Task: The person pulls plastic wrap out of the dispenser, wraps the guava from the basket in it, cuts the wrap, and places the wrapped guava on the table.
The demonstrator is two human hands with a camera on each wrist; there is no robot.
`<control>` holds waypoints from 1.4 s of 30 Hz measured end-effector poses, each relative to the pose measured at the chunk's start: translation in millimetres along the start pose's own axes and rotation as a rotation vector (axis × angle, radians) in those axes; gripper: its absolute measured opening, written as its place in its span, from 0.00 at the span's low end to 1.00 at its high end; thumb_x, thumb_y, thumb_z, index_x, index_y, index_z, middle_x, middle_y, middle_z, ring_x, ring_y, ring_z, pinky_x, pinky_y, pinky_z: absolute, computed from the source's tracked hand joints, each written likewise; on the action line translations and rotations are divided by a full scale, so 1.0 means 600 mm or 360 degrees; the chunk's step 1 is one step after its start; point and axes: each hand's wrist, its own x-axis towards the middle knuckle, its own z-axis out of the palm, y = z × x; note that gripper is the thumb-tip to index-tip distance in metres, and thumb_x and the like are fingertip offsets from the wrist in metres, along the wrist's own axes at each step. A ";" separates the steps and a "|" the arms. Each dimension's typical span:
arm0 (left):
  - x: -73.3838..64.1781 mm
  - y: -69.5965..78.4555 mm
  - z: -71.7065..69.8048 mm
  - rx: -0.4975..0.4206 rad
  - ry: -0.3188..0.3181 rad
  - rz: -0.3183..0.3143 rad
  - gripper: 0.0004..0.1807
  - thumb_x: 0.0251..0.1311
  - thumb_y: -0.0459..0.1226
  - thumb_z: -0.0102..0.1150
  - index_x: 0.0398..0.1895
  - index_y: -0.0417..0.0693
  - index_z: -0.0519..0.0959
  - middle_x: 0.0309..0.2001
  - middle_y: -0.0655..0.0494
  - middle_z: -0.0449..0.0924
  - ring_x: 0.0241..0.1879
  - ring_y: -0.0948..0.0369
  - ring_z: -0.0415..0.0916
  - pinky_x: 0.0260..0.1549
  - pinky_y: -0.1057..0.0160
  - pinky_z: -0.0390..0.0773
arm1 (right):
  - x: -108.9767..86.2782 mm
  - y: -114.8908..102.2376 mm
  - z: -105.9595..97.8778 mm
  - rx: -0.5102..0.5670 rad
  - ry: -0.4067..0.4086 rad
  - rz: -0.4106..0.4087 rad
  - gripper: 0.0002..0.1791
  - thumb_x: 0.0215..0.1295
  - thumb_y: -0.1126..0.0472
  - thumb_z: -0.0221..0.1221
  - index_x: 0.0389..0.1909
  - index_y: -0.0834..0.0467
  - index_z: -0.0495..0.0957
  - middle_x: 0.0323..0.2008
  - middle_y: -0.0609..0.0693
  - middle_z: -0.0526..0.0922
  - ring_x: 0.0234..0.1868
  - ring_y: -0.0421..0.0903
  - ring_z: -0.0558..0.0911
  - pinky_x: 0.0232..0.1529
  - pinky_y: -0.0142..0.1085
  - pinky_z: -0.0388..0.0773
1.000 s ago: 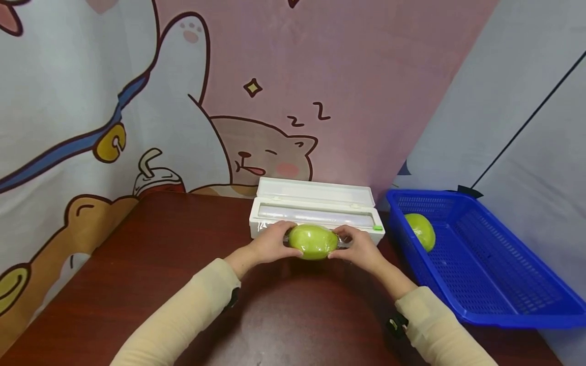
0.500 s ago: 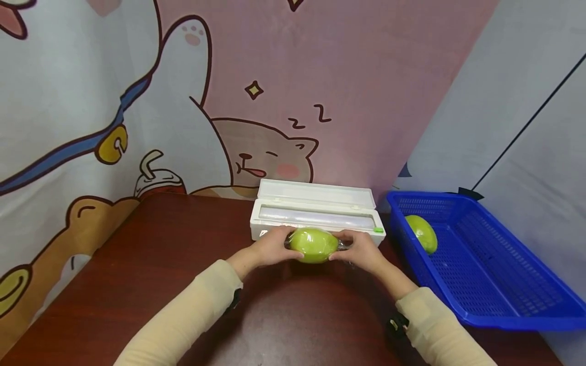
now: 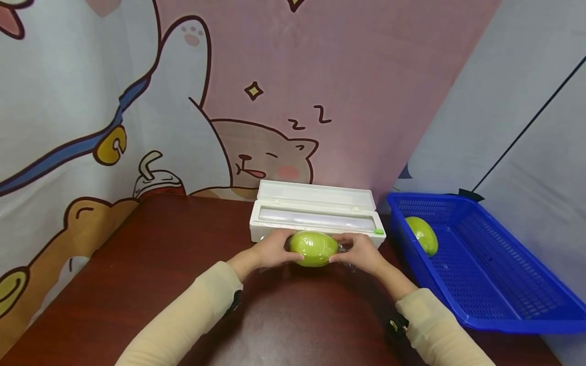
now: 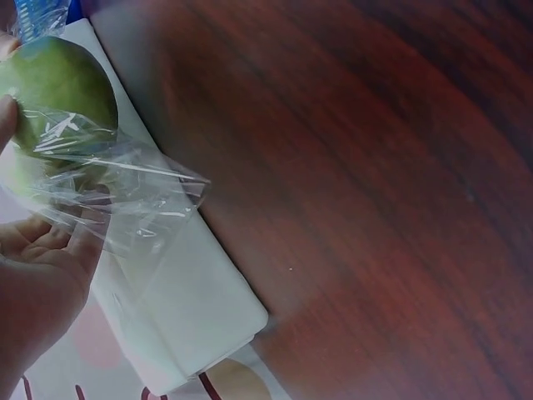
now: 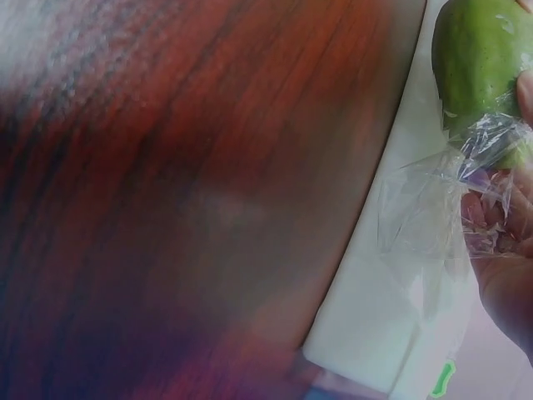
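Note:
Both hands hold a green mango [image 3: 313, 249] between them, in front of the white cling film box. The left hand [image 3: 273, 247] grips its left end, thumb on the near side; the right hand [image 3: 360, 252] grips the right end the same way. Clear cling film [image 4: 141, 187] covers the fruit's surface, and a loose flap of it sticks out past the fingers in the left wrist view. More crumpled film [image 5: 425, 200] hangs by the right fingers in the right wrist view. The fingertips behind the mango are hidden in the head view.
The cling film box [image 3: 316, 190] stands behind the hands with its lid up and a film roll [image 3: 316, 218] inside. At the right is a blue plastic basket [image 3: 494, 323] with another green mango [image 3: 423, 236] at its left side. A printed curtain [image 3: 366, 76] backs the table [image 3: 183, 244].
The mango and both hands have come slightly down in the head view, toward the person. The grip at both ends stays the same.

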 end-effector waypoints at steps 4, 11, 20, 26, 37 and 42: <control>0.001 -0.003 0.001 0.0012 0.0011 0.0017 0.28 0.52 0.46 0.66 0.53 0.41 0.73 0.46 0.51 0.79 0.48 0.58 0.75 0.52 0.57 0.74 | 0.001 0.001 0.002 0.0035 -0.0001 0.0023 0.29 0.42 0.51 0.73 0.47 0.60 0.81 0.43 0.55 0.85 0.44 0.49 0.83 0.45 0.42 0.80; 0.002 -0.003 0.002 0.0019 0.0005 0.0014 0.30 0.52 0.47 0.65 0.56 0.41 0.72 0.49 0.50 0.79 0.51 0.56 0.75 0.56 0.56 0.72 | 0.000 0.005 0.003 0.0026 -0.0014 -0.0003 0.27 0.44 0.53 0.72 0.45 0.61 0.81 0.42 0.56 0.85 0.44 0.50 0.83 0.46 0.43 0.80; 0.004 -0.006 0.003 0.0094 -0.0066 -0.0036 0.33 0.54 0.49 0.63 0.58 0.39 0.70 0.53 0.48 0.77 0.55 0.54 0.73 0.58 0.55 0.70 | 0.001 0.009 0.006 0.0040 -0.0034 -0.0055 0.26 0.44 0.54 0.72 0.45 0.63 0.81 0.42 0.56 0.85 0.43 0.49 0.83 0.44 0.40 0.80; 0.004 -0.009 0.004 0.0076 -0.0115 -0.0063 0.32 0.55 0.49 0.62 0.58 0.38 0.70 0.54 0.47 0.76 0.55 0.54 0.72 0.58 0.55 0.69 | 0.000 0.016 0.011 0.0092 -0.0058 -0.0060 0.26 0.45 0.54 0.72 0.45 0.64 0.81 0.41 0.57 0.85 0.41 0.47 0.84 0.38 0.30 0.80; 0.008 -0.013 0.008 0.0129 -0.0130 -0.0030 0.30 0.55 0.50 0.62 0.55 0.40 0.73 0.51 0.49 0.78 0.53 0.55 0.74 0.57 0.56 0.71 | -0.003 0.020 0.014 0.0015 -0.0063 -0.0030 0.28 0.47 0.53 0.71 0.47 0.66 0.80 0.43 0.60 0.85 0.41 0.45 0.83 0.37 0.30 0.79; 0.007 -0.006 0.001 0.0197 -0.0197 -0.0006 0.30 0.57 0.50 0.60 0.57 0.39 0.71 0.51 0.48 0.77 0.54 0.55 0.73 0.57 0.56 0.71 | -0.008 0.016 0.016 -0.0012 -0.0071 -0.0027 0.30 0.49 0.54 0.70 0.50 0.68 0.78 0.45 0.60 0.84 0.39 0.44 0.82 0.35 0.29 0.79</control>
